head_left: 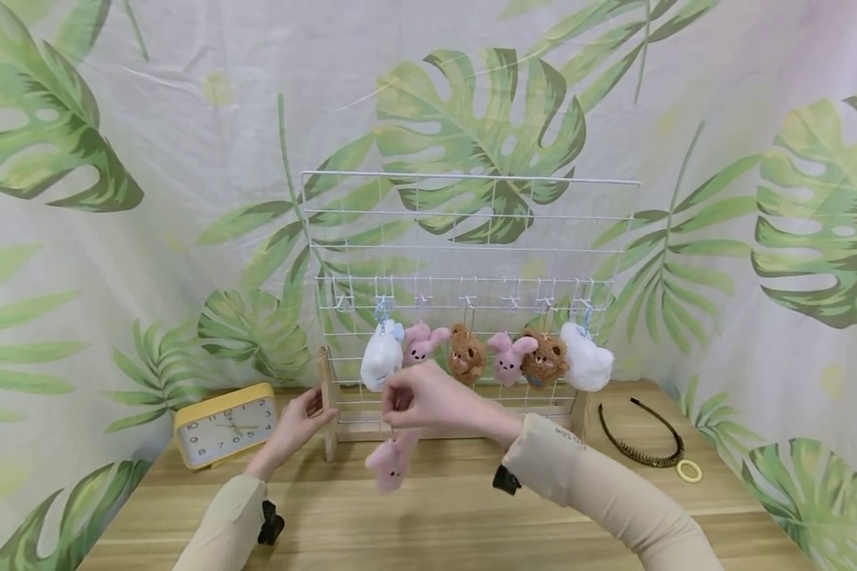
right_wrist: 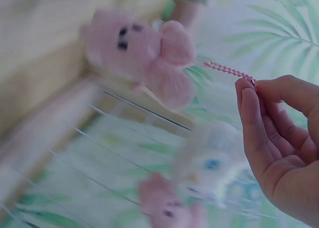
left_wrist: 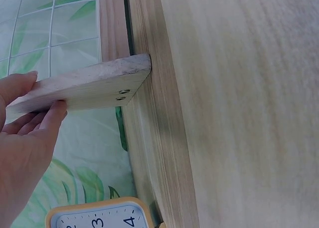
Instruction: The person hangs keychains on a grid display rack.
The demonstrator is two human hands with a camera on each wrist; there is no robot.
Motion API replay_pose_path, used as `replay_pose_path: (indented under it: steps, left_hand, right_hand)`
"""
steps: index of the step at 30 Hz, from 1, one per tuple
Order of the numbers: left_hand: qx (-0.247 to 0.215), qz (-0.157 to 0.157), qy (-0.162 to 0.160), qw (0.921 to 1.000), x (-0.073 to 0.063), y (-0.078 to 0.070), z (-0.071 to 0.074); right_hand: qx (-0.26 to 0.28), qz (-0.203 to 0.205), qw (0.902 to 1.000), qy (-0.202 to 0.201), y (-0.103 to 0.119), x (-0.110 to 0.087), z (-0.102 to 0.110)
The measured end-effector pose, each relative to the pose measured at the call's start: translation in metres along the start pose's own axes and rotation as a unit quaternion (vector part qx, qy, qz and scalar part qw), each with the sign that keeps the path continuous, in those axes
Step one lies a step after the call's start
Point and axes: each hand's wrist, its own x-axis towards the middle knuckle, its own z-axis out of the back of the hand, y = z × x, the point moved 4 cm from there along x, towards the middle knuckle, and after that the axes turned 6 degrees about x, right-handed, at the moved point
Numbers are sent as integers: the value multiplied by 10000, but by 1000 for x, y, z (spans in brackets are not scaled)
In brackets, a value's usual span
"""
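My right hand (head_left: 428, 400) pinches the pink bead chain (right_wrist: 229, 71) of a pink bunny plush keychain (head_left: 388, 466). The bunny hangs below the fingers, in front of the rack's lower part. With thumb on one face and fingers on the other, my left hand (head_left: 301, 420) grips the wooden side upright (left_wrist: 99, 83) of the white wire grid rack (head_left: 471, 214). From the rack's hooks hang a white plush (head_left: 382, 357), a pink bunny (head_left: 421, 346), a brown bear (head_left: 466, 357), another pink bunny (head_left: 507, 361), another brown bear (head_left: 545, 358) and another white plush (head_left: 587, 361).
A yellow-framed clock (head_left: 227, 428) stands left of the rack. To the right, a dark headband (head_left: 646, 456) and a pale yellow ring (head_left: 689, 471) lie on the wooden table (head_left: 428, 531). The leftmost hook (head_left: 343, 302) holds nothing. Leaf-patterned cloth (head_left: 207, 103) covers the back.
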Motion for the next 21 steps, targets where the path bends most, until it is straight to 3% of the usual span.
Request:
replay_pose_path:
  steps: [6,12,21]
  left_hand:
    - [-117,-148,-71,9998,1,1,2]
    - [-166,-152,-13,9997,-1,0,3]
    - [-75,-250,-226,9994,-7,-1,1]
  right_hand:
    - [-170,127,9994,-264,26,35,32]
    - [-87,209,9990,-384,42,69,48]
    - [-197,-35,9975,-672,36,107,57]
